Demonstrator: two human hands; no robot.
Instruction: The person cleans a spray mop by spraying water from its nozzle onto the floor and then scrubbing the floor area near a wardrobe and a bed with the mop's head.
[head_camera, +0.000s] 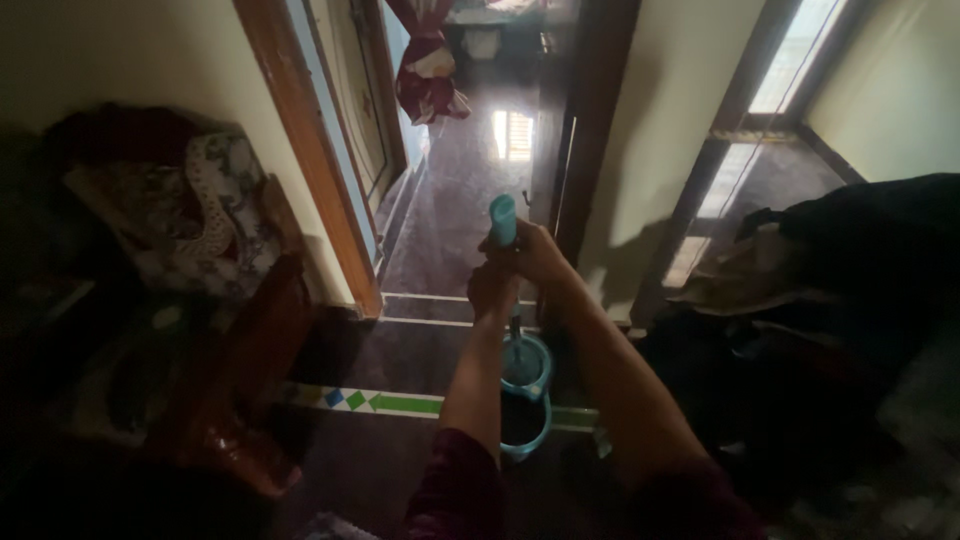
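Both your right hand (535, 250) and left hand (492, 290) are clenched on the mop handle (503, 222); keep it upright over the teal spin bucket (525, 385) standing on the dark floor by the doorway.

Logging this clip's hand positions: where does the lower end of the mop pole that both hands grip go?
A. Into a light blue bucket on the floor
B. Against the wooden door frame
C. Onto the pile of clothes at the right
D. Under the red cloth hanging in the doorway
A: below the left hand and right hand, the mop pole drops straight into the light blue bucket on the floor.
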